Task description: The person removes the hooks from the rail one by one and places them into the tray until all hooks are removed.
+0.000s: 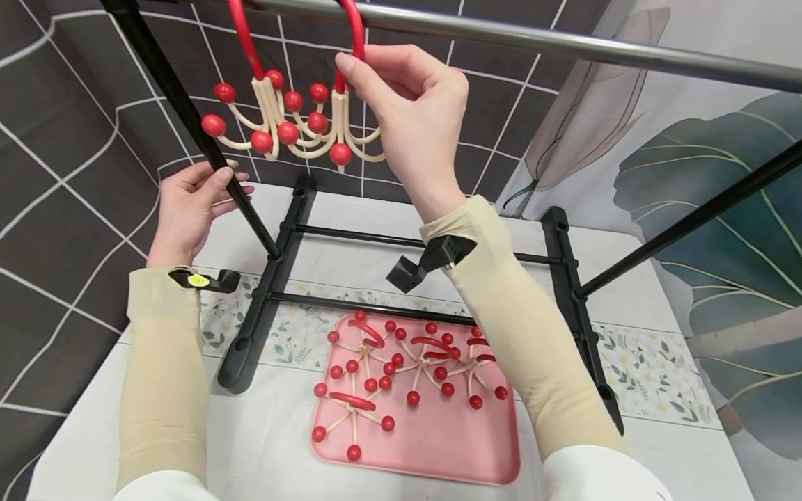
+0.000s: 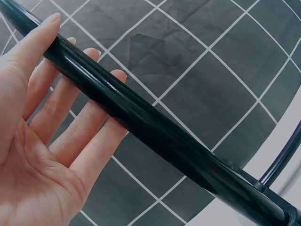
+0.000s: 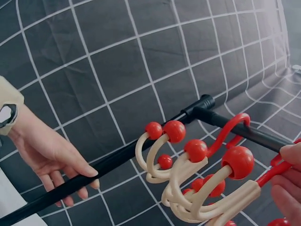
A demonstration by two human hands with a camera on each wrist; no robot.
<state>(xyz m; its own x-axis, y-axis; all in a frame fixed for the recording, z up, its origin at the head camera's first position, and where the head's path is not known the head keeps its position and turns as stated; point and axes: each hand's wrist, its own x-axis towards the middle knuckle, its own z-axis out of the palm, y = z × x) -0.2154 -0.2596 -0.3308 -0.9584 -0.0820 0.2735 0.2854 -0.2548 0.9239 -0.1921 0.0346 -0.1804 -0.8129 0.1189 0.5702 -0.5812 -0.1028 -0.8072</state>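
My right hand [image 1: 426,104] pinches the red hook of a cream multi-arm hanger with red ball tips [image 1: 340,115], up by the metal rail [image 1: 501,31]. The hook's top runs out of the head view. Beside it a second such hanger [image 1: 266,104] hangs by its red hook [image 3: 235,125], looped over the rail in the right wrist view. On the left, my left hand [image 1: 194,205] grips the black upright pole [image 2: 141,113] of the rack, thumb on the near side and fingers behind it.
A pink tray [image 1: 451,445] on the table holds several more red-tipped hangers [image 1: 354,403]. Black base bars [image 1: 370,303] and feet [image 1: 250,341] of the rack stand around its back. A gridded dark cloth [image 1: 56,229] hangs behind, a leaf-print curtain [image 1: 739,209] at right.
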